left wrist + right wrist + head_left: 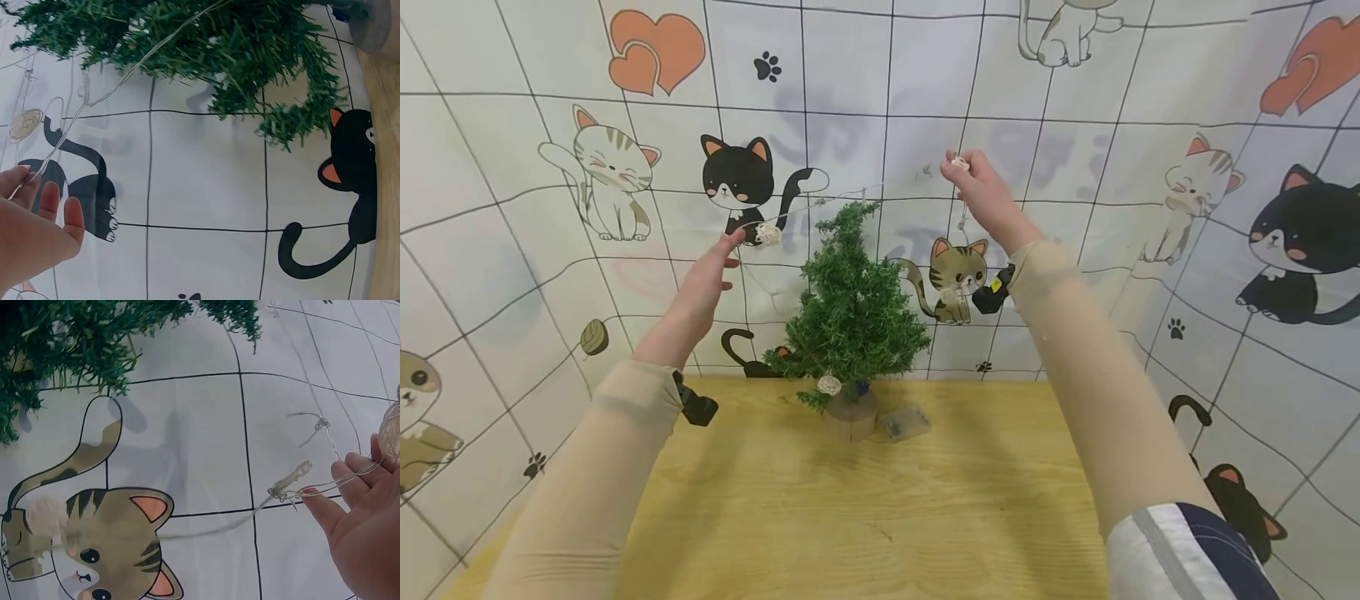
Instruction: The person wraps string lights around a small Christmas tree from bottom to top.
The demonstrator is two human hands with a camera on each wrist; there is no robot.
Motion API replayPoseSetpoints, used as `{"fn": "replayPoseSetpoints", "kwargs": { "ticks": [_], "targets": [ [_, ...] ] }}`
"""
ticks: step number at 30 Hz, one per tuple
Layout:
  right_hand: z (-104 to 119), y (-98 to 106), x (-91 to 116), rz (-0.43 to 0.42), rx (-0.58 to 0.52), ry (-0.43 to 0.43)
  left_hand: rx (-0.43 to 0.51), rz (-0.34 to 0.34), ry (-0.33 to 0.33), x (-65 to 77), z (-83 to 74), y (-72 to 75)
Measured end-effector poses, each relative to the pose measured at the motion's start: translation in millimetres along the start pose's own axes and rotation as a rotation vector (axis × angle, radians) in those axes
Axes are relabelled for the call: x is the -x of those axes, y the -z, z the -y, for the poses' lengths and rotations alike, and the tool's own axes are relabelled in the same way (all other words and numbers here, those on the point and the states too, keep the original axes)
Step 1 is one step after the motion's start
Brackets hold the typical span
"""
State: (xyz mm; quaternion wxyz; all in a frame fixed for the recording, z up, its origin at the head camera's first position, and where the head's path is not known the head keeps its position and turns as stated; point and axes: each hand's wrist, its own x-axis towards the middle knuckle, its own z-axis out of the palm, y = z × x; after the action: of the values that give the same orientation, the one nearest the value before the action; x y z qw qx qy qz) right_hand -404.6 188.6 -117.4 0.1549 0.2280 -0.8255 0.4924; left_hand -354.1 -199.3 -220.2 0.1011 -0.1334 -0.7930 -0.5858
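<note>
A small green artificial tree (850,308) stands upright on a round wooden base (851,423). To its left, my left hand (694,292) pinches the clear wire of a string of lights (125,78) between thumb and forefinger, other fingers loose. A pale woven ball (767,234) hangs close to those fingertips. Higher up, right of the treetop, my right hand (988,196) grips another woven ball (960,163) on the string. Loose wire with a knotted bulb (291,480) trails below it, and a blurred ball (47,515) dangles further down. The wire stretches past the treetop between both hands.
Beside the base lies a clear battery box (906,423) on the wooden table (880,517). One woven ball (830,384) sits among the lowest branches, near something small and blue (862,387). A cat-print cloth (842,67) hangs close behind the tree and at both sides.
</note>
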Motion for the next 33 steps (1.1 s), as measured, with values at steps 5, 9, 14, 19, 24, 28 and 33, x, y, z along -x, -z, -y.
{"fn": "replayPoseSetpoints", "kwargs": {
  "ticks": [5,9,14,19,24,28,33],
  "targets": [
    [-11,-7,0,-0.003,0.129,0.000,-0.022,0.010,0.044,-5.9,11.6,-0.5],
    [-20,-15,1,0.049,0.185,-0.018,-0.013,-0.017,0.090,-10.8,18.9,-2.5],
    [-33,-22,3,0.108,0.262,-0.087,-0.055,-0.002,0.139,-15.5,26.5,-6.6],
    [-46,-28,4,0.147,0.279,-0.133,-0.068,0.012,0.174,-19.9,32.7,-9.1],
    [-54,-35,5,0.171,0.329,-0.147,-0.059,-0.022,0.155,-22.2,34.1,-10.5],
    [-47,-32,1,0.051,0.191,-0.138,0.065,-0.097,0.070,-23.0,29.2,-10.7],
    [-27,-15,-11,-0.105,-0.208,-0.098,0.382,-0.042,-0.078,-24.8,18.9,-11.1]
  ]
}}
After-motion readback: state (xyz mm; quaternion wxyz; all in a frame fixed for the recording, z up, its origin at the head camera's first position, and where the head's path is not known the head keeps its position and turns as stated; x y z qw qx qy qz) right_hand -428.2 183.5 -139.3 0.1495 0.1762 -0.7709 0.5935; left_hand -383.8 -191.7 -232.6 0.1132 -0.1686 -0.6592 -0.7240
